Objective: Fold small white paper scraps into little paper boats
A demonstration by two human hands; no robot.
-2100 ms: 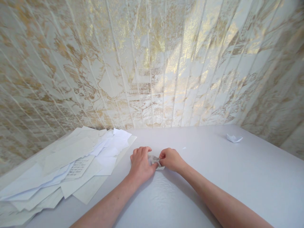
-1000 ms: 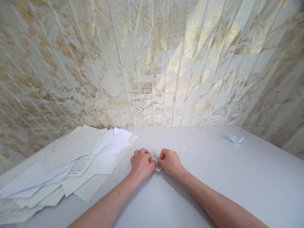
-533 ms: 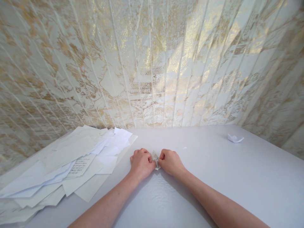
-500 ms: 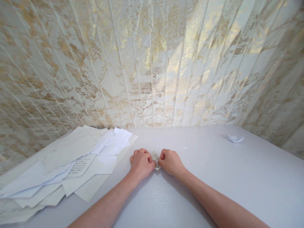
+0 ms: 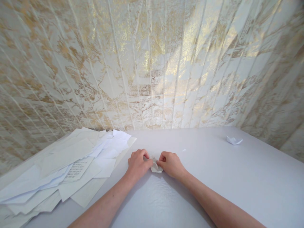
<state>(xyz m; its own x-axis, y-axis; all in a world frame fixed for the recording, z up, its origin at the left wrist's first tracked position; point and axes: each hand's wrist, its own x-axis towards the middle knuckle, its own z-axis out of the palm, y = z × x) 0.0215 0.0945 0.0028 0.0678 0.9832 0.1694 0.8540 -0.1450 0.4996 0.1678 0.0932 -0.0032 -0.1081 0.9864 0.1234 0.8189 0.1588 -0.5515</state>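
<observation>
A small folded piece of paper (image 5: 156, 167), greyish white with creased flaps, stands on the white table between my hands. My left hand (image 5: 139, 162) is at its left, thumb touching the paper's edge and forefinger curled above with a gap between them. Over on the right side, my right hand (image 5: 171, 163) pinches the paper between thumb and bent fingers. The fingertips hide part of the folds.
A spread pile of loose paper sheets (image 5: 80, 148), some with printed text, covers the table's left side. A folded paper boat (image 5: 234, 140) sits at the far right. One tiny paper scrap (image 5: 184, 149) lies beyond my right hand. The patterned wall (image 5: 152, 63) rises behind the table (image 5: 213, 164).
The folded paper has opened out wider and lower, its front flap now showing. My left thumb and forefinger have spread apart. The view has shifted slightly.
</observation>
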